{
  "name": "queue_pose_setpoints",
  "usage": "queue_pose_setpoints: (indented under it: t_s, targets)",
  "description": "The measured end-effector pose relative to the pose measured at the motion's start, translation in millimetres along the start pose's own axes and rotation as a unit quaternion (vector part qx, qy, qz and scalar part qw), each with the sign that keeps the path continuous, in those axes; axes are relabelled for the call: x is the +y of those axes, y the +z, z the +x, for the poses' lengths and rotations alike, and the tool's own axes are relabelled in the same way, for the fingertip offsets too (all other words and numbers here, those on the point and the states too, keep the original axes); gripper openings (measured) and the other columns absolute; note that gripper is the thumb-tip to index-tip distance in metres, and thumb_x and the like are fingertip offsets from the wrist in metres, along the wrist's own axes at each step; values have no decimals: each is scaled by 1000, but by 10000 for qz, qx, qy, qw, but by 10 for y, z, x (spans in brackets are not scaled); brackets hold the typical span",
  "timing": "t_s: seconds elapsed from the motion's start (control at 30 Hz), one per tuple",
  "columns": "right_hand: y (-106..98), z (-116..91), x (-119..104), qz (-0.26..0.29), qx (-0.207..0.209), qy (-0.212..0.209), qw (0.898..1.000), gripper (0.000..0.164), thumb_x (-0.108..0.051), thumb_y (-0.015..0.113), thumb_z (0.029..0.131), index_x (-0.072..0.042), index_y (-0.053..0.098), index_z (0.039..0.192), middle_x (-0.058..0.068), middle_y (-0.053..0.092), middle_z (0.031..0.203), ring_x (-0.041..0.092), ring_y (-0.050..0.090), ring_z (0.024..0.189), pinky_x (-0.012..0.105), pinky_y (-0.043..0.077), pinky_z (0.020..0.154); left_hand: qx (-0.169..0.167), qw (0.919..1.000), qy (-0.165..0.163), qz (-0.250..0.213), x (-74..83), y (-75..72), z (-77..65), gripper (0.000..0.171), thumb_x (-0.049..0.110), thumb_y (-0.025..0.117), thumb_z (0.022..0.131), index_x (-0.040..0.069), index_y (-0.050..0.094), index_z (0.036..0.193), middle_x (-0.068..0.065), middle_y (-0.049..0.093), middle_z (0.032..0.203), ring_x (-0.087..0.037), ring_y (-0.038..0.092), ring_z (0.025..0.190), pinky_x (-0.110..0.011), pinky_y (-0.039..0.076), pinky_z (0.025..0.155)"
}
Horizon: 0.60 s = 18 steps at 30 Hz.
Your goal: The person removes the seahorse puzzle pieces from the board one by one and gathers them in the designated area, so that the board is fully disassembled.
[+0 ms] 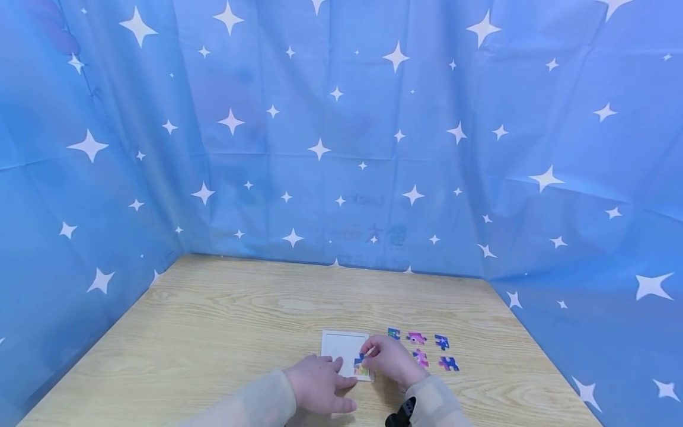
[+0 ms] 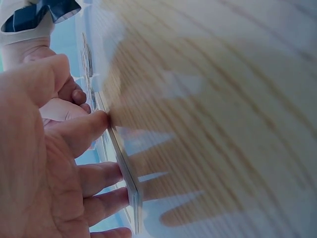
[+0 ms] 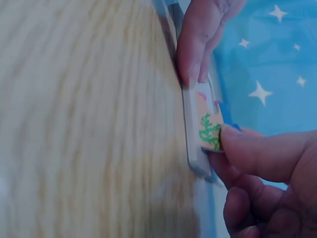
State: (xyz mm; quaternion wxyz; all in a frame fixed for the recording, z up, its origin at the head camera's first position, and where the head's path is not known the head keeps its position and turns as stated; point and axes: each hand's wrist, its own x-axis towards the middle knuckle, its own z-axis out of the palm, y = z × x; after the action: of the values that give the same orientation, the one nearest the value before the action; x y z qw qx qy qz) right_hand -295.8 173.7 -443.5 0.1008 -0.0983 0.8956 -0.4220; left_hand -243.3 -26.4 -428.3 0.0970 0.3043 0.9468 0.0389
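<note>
A white puzzle tray (image 1: 333,344) with a raised border lies flat on the table in front of me. My left hand (image 1: 319,384) rests on its near left side, fingers extended; in the left wrist view the fingertips touch the edge of the tray (image 2: 131,191). Over the tray's near right corner, my right hand (image 1: 392,360) pinches a jigsaw piece (image 3: 210,129) between thumb and fingers. Green plant on a sandy ground is printed on that piece, with blue at its far side. Its underside is hidden by my fingers.
Right of the tray lie several loose jigsaw pieces, among them a pink one with an eye (image 1: 416,338) and a blue one (image 1: 449,363). A blue curtain (image 1: 341,178) with white stars encloses the wooden table (image 1: 240,314) at the back and sides.
</note>
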Motion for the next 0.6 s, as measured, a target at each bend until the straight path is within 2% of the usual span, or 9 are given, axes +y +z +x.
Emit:
queue_pose_setpoints:
  t_s: [0.33,0.43,0.6]
  targets:
    - [-96,10,70,607,-251,174,9977,13,-9,71,84,-10,65,96,7,57,92,24,51,86,45,36,75,17,10000,-18,-35,-8,15,1,55,69,43,88,42,53,135,-6,46,145,-27,44,132,-49,36,105]
    - [-181,-2,117,673,-353,100,9971,13,-10,70,85,-9,64,97,7,56,92,23,50,84,41,38,72,-7,10000,-25,-69,-6,17,1,56,70,43,88,42,53,135,-6,46,145,-27,43,132,-48,36,106]
    - [-365,-46,220,833,-472,120,9953,13,-8,68,87,-5,63,98,8,54,87,20,48,71,31,39,60,-63,9999,-39,-131,-5,5,-1,56,70,43,88,42,52,136,-5,45,146,-27,42,133,-48,34,107]
